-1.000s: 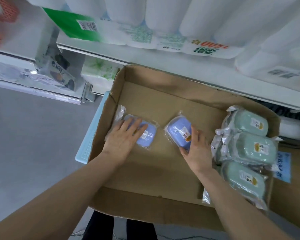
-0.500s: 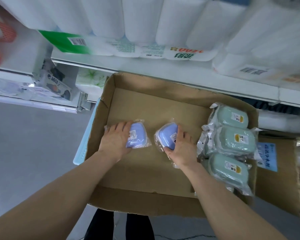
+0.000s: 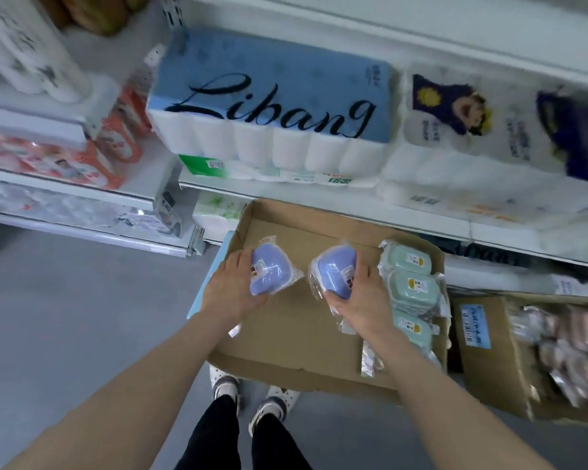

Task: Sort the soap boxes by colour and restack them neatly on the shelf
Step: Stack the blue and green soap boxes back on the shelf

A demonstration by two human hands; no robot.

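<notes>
Shelving (image 3: 353, 213) backs a cardboard tray (image 3: 296, 334) with three green soap boxes (image 3: 413, 288). I see the left hand (image 3: 231, 290) gripping one blue box (image 3: 269, 274), the right hand (image 3: 360, 300) another blue box (image 3: 335, 268).

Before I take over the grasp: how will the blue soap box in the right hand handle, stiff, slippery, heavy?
Probably stiff: the blue soap box shows no denting in the grip of the right hand. Its loose, glossy wrap looks slippery and may slide over the box. Likely light: one hand holds it tilted up.
</notes>
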